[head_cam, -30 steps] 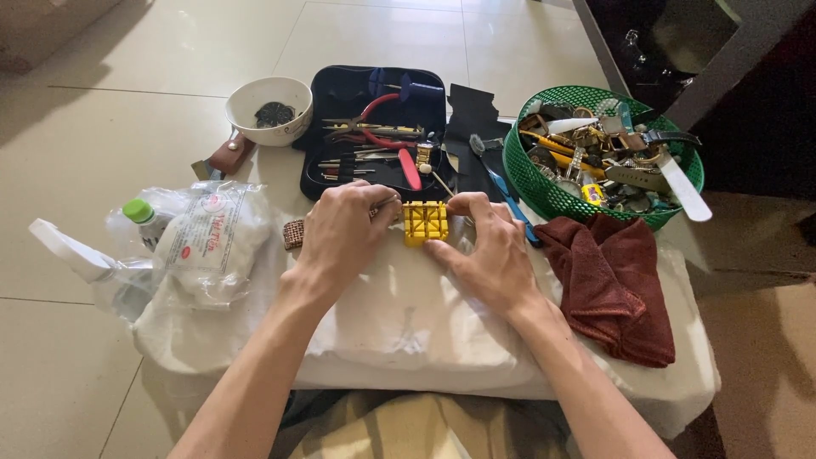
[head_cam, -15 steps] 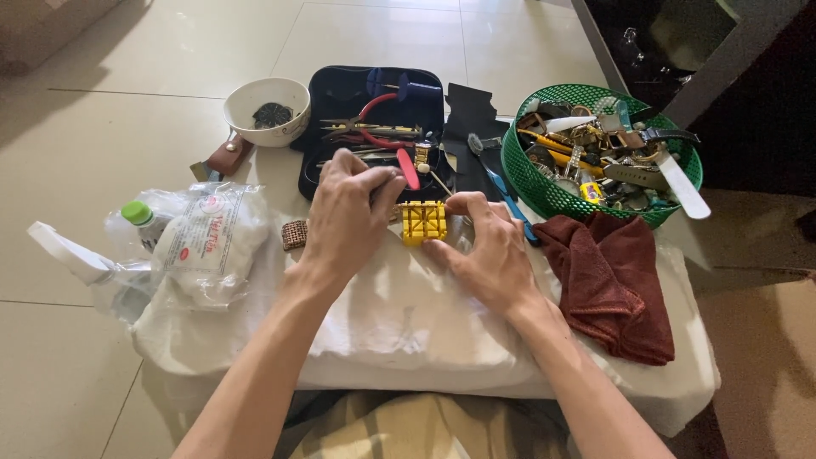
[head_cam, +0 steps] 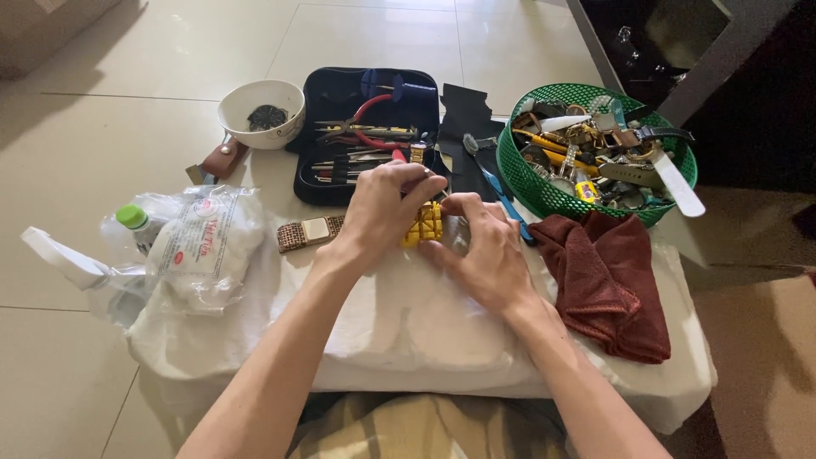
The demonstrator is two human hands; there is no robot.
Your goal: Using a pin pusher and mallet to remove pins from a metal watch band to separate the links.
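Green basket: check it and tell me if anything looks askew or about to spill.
The green basket is heaped with watch parts, and a white strip juts out over its right rim. Nothing has spilled. Both hands, left and right, work at the yellow block, away from it.

A small yellow gridded plastic block [head_cam: 427,223] sits on a white padded cloth [head_cam: 408,331]. The round mesh plastic basket [head_cam: 518,174] is green, the folded towel [head_cam: 608,280] dark red, the zip tool case [head_cam: 340,93] navy.
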